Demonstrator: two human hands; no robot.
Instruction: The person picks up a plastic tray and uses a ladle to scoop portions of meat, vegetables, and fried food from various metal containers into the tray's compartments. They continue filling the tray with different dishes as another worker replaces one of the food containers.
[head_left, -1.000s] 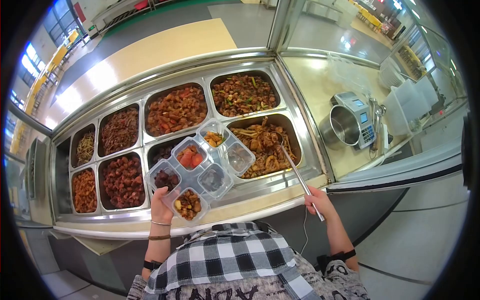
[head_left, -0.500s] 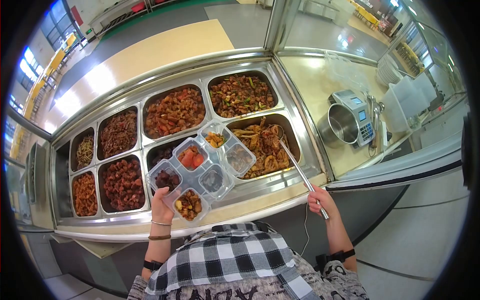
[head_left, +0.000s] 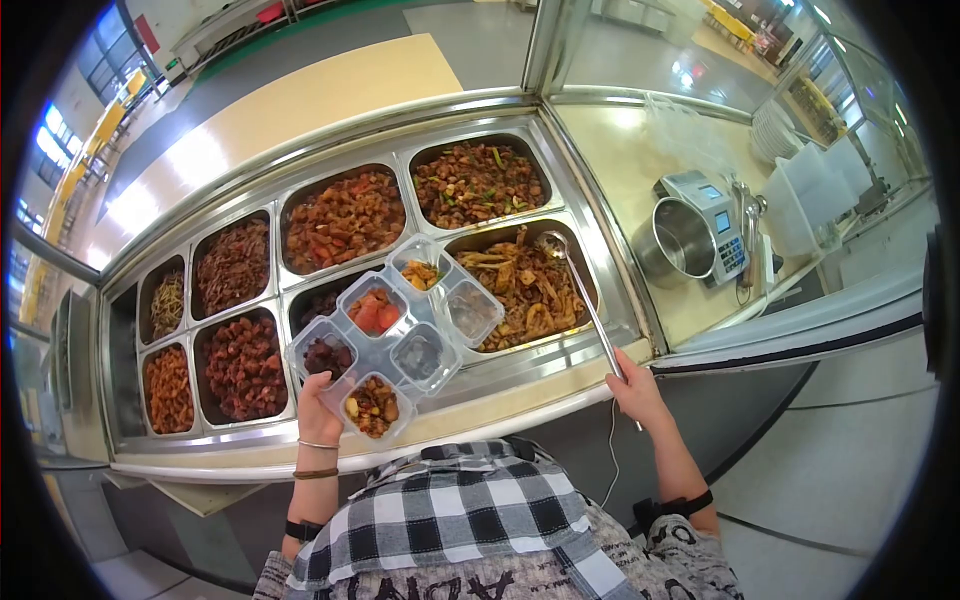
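The left hand (head_left: 318, 410) pinches a compartmented container (head_left: 388, 337) by its edge, above the food counter (head_left: 540, 371). The right hand (head_left: 637, 390) grips a ladle (head_left: 592, 310), its bowl at the far side of the near-right pan (head_left: 475, 240).

I'm counting eight food pans (head_left: 406, 180) here, sweeping from nine o'clock round to two, four in each row! One tray (head_left: 389, 334) at eight o'clock, six compartments (head_left: 422, 355): four carrying food (head_left: 374, 312), two see-through. One ladle (head_left: 594, 315) at three o'clock. Four bands (head_left: 316, 473) on me: three between seven and eight o'clock, one between four and five. Out past two o'clock, one scale (head_left: 732, 258) with two screens (head_left: 722, 217), one steel pot (head_left: 650, 242).
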